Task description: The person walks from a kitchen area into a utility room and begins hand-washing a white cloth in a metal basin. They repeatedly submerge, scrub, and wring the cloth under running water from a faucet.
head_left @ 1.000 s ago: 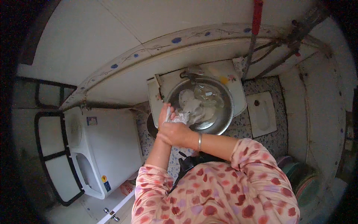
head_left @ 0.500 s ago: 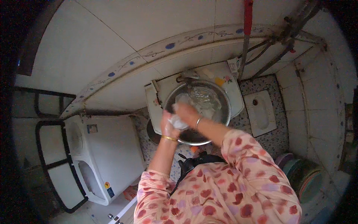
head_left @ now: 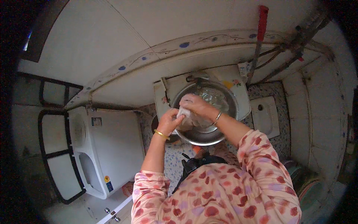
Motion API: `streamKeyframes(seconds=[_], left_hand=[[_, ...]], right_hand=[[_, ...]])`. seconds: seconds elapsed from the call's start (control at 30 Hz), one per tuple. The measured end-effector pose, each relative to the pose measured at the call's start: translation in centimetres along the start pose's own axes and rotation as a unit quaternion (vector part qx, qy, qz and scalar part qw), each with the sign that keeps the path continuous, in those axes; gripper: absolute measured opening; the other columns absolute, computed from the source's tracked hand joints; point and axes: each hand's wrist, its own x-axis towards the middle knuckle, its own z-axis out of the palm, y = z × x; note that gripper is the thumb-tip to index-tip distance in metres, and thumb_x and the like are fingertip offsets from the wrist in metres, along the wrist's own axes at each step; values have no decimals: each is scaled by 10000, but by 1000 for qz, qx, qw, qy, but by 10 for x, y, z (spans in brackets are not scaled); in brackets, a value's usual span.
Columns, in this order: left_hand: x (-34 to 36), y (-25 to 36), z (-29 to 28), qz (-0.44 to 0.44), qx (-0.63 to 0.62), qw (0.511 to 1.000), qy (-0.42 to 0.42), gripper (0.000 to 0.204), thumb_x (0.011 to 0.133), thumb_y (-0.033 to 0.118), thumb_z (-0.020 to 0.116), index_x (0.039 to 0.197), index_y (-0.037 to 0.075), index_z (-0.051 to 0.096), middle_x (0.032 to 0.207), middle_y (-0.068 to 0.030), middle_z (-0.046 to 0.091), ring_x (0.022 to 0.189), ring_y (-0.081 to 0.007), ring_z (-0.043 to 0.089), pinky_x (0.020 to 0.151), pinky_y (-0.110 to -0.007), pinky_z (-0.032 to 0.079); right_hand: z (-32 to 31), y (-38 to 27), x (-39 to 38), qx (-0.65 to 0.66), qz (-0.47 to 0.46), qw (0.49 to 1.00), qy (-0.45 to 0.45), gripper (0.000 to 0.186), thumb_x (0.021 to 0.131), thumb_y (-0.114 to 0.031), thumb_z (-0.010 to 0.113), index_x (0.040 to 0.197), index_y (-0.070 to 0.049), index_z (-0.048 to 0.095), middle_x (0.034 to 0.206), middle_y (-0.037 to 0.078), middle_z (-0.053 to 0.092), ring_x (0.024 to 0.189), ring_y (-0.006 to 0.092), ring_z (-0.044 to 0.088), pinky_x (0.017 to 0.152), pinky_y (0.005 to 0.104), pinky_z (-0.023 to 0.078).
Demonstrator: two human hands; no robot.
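Observation:
A round metal basin [head_left: 203, 142] with water in it stands in the sink counter. My left hand [head_left: 169, 120] is over the basin's left rim, its thumb and fingers closed on a small white cloth [head_left: 184, 111]. Over the basin itself, my right hand [head_left: 197, 106] grips the other end of that cloth. The cloth is bunched between both hands, and much of it is hidden by the fingers. Pale material shows in the water [head_left: 213, 98]. Behind the basin is a tap [head_left: 195, 78].
The white sink counter [head_left: 241, 98] backs onto a tiled wall. To the right are a squat toilet [head_left: 265, 123] and a red-handled tool [head_left: 263, 24] leaning by pipes. A white washing machine [head_left: 115, 145] stands left. Stacked basins [head_left: 309, 188] sit at the lower right.
My hands have gone from a blurred, close-together pose to a steadier one, with the cloth showing between them. The view has shifted slightly, so the scene sits further right.

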Motion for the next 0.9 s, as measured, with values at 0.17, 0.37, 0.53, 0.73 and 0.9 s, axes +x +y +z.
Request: streamKeyframes(seconds=[0.17,0.37,0.53,0.73,0.9], left_hand=[[-13,-17,-6,12,-151,982,113,243,775,204,559,653,10,481,576,-20,438,546,-122,424,549,-266,373],[-28,7,-18,-4,-571,806,155,147,789,173,511,693,78,452,680,18,429,651,-88,437,621,-245,382],[-24,-3,-31,-10,-448,866,222,160,840,170,504,722,62,499,696,32,468,659,-68,428,629,-216,370],[-27,-75,-33,-52,-258,917,300,193,848,207,550,850,19,594,799,15,546,752,-76,477,704,-223,402],[-34,-73,-39,-69,-131,908,392,232,852,217,553,810,-6,603,826,-30,573,751,-105,506,731,-234,410]], right_hand=[[-15,21,-11,-188,-3,972,-142,335,740,-279,599,956,-24,574,879,115,587,817,225,556,713,309,440],[-21,89,-21,-503,15,831,-238,237,759,-178,532,954,-51,581,927,156,587,858,329,554,763,387,445],[-65,158,-34,-175,-89,976,91,181,828,-166,447,933,-63,552,909,72,570,826,218,540,764,334,433],[-68,100,-25,100,-33,953,284,176,850,-214,448,878,-66,539,843,39,561,798,171,551,722,316,453],[-88,80,-36,130,-14,951,280,262,747,-143,595,965,-17,521,953,84,552,891,199,533,775,321,445]])
